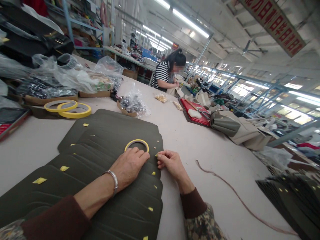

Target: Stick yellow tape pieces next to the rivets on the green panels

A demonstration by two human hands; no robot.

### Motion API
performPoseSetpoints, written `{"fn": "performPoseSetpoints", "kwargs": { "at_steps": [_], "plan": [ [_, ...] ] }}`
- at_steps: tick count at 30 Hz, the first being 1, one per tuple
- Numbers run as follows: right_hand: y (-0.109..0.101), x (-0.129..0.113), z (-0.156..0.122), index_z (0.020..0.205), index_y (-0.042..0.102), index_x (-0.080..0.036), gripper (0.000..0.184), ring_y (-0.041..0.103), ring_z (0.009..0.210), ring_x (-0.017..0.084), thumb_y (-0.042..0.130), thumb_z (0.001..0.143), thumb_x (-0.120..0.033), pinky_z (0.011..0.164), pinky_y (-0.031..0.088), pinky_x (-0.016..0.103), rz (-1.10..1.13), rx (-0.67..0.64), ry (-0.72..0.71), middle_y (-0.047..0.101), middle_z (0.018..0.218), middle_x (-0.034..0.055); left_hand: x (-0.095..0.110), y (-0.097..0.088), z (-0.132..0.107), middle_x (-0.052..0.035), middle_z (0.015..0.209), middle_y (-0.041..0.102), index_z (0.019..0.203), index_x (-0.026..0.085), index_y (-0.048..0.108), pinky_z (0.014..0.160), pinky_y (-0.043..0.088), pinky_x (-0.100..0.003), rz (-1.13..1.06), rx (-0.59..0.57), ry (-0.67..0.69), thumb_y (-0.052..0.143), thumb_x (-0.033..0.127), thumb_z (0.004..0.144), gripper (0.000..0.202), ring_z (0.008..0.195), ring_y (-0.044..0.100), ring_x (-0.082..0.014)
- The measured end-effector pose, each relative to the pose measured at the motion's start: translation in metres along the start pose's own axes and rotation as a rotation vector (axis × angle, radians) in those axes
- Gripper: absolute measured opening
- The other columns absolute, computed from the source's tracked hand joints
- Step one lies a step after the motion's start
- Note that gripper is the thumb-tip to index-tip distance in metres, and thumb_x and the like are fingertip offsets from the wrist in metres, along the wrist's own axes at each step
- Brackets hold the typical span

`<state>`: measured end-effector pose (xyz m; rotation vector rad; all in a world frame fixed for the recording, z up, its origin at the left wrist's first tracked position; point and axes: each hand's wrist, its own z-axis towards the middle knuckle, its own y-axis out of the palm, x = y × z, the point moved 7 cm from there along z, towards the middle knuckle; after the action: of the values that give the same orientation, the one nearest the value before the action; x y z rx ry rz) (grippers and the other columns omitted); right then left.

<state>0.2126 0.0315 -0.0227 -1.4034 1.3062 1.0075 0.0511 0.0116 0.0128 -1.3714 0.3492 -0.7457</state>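
Observation:
A fanned row of several dark olive leather panels (105,140) lies on the pale table (212,150), each with small yellow tape tabs near its ends. My left hand (130,165) rests on the panels, fingers curled over a yellow tape roll (136,144). My right hand (170,161) is beside it at the panels' right edge, fingers pinched on a small yellow tape piece (156,155) at the edge of a panel. Small metal studs show on the top panel close to the roll.
Two larger yellow tape rolls (68,108) lie at the back left beside plastic-wrapped boxes (75,80). A bag of metal hardware (132,105) sits behind the panels. A person in a striped top (162,75) works at the far end near grey bags (225,123). A thin strip (237,196) trails right.

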Motion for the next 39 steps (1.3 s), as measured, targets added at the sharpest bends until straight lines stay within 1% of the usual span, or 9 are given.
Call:
{"fn": "performPoseSetpoints", "kwargs": {
  "at_steps": [3,10,21,23,26,28,31,34,39],
  "plan": [
    [0.001,0.001,-0.003,0.073,0.068,-0.013,0.026,0.057,0.043,0.008,0.075,0.062,-0.035,0.045,0.05,0.02,-0.034,0.008,0.022,0.063,0.052,-0.002,0.003,0.0,-0.001,-0.0052,0.093,0.066,0.099,0.02,0.059,0.078,0.044,-0.038,-0.043,-0.055,-0.02,0.04,0.012,0.094,0.022,0.086,0.056,-0.0231],
    [0.006,0.007,-0.019,0.072,0.067,-0.014,0.018,0.05,0.038,0.006,0.069,0.067,-0.031,0.038,0.04,0.018,-0.197,-0.183,0.108,0.059,0.05,-0.0041,0.007,-0.002,-0.005,-0.0038,0.091,0.066,0.093,0.021,0.058,0.072,0.04,-0.036,-0.103,-0.165,0.009,0.042,0.01,0.091,0.019,0.084,0.056,-0.0223],
    [0.022,-0.016,-0.031,0.068,0.07,-0.016,0.015,0.058,0.058,0.01,0.057,0.074,-0.011,0.054,0.041,0.019,-0.668,-0.099,-0.247,0.066,0.062,-0.0002,0.007,-0.004,-0.006,-0.0044,0.094,0.066,0.095,0.02,0.057,0.074,0.04,-0.035,-0.114,-0.183,-0.005,0.04,0.011,0.092,0.02,0.086,0.056,-0.0222],
    [0.021,-0.014,-0.031,0.077,0.07,-0.016,0.011,0.057,0.053,0.01,0.06,0.075,-0.013,0.052,0.042,0.02,-0.651,-0.094,-0.216,0.064,0.059,-0.0018,0.006,-0.003,-0.006,-0.0044,0.094,0.066,0.095,0.021,0.057,0.074,0.04,-0.035,-0.11,-0.175,-0.003,0.04,0.011,0.092,0.02,0.086,0.056,-0.0222],
    [0.01,-0.001,-0.031,0.104,0.065,-0.017,0.024,0.054,0.043,0.011,0.06,0.081,-0.024,0.044,0.042,0.021,-0.486,-0.07,-0.058,0.06,0.054,-0.0055,0.006,-0.002,-0.006,-0.0047,0.094,0.066,0.095,0.02,0.057,0.074,0.041,-0.035,-0.108,-0.163,0.003,0.039,0.012,0.093,0.02,0.086,0.056,-0.022],
    [0.004,0.004,-0.035,0.101,0.065,-0.016,0.022,0.056,0.044,0.013,0.058,0.084,-0.029,0.044,0.044,0.022,-0.418,-0.054,-0.017,0.061,0.054,-0.0041,0.006,-0.003,-0.006,-0.0048,0.094,0.066,0.095,0.02,0.057,0.075,0.041,-0.035,-0.115,-0.149,0.009,0.039,0.013,0.094,0.02,0.086,0.055,-0.022],
    [0.006,-0.005,-0.043,0.08,0.071,-0.017,0.014,0.064,0.06,0.016,0.062,0.084,-0.027,0.058,0.048,0.025,-0.545,-0.053,-0.186,0.069,0.065,0.0024,0.007,-0.006,-0.006,-0.0044,0.094,0.065,0.095,0.021,0.057,0.076,0.042,-0.035,-0.138,-0.128,0.021,0.04,0.013,0.093,0.019,0.087,0.055,-0.0217],
    [0.016,-0.016,-0.05,0.078,0.075,-0.02,0.014,0.066,0.073,0.017,0.062,0.084,-0.02,0.07,0.047,0.027,-0.74,-0.014,-0.381,0.074,0.078,0.0045,0.009,-0.012,-0.008,-0.0037,0.092,0.064,0.094,0.021,0.057,0.075,0.043,-0.033,-0.158,-0.108,0.032,0.041,0.01,0.091,0.019,0.086,0.055,-0.0209],
    [0.028,-0.018,-0.046,0.075,0.074,-0.02,0.017,0.062,0.068,0.017,0.06,0.085,-0.019,0.066,0.043,0.027,-0.891,0.041,-0.447,0.072,0.073,0.0039,0.009,-0.015,-0.008,-0.0036,0.089,0.064,0.093,0.021,0.058,0.072,0.045,-0.032,-0.164,-0.087,0.042,0.042,0.009,0.09,0.02,0.084,0.057,-0.02]
  ]
}}
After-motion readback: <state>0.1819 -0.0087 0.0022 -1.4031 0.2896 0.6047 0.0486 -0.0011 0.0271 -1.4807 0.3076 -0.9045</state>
